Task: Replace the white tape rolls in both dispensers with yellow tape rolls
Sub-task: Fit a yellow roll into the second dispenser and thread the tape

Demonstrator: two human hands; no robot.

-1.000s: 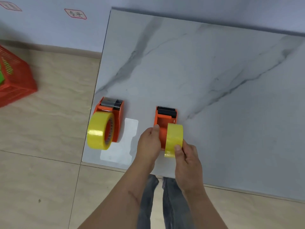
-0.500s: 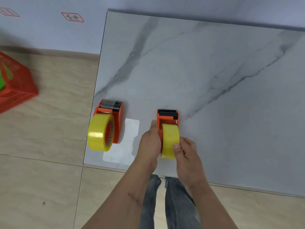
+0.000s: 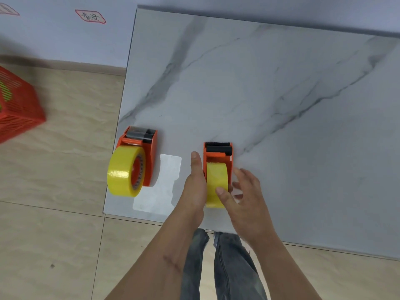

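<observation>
Marble table [image 3: 270, 94] — left hand [image 3: 194, 182] flat on dispenser [image 3: 217, 157], right hand [image 3: 246, 198] slack, touching yellow roll [image 3: 215, 176].

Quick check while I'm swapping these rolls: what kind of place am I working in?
Likely a plain indoor work or test room: a grey-veined marble-look tabletop against a pale wall with red-bordered labels, beige floor tiles, and a red plastic mesh basket on them.

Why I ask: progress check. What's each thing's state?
Left dispenser: upright, loaded.
Left yellow tape roll: mounted on left dispenser.
Right dispenser: upright, loaded.
Right yellow tape roll: seated in right dispenser.
Left hand: flat against right dispenser.
Right hand: fingers spread, thumb on right yellow tape roll.
</observation>
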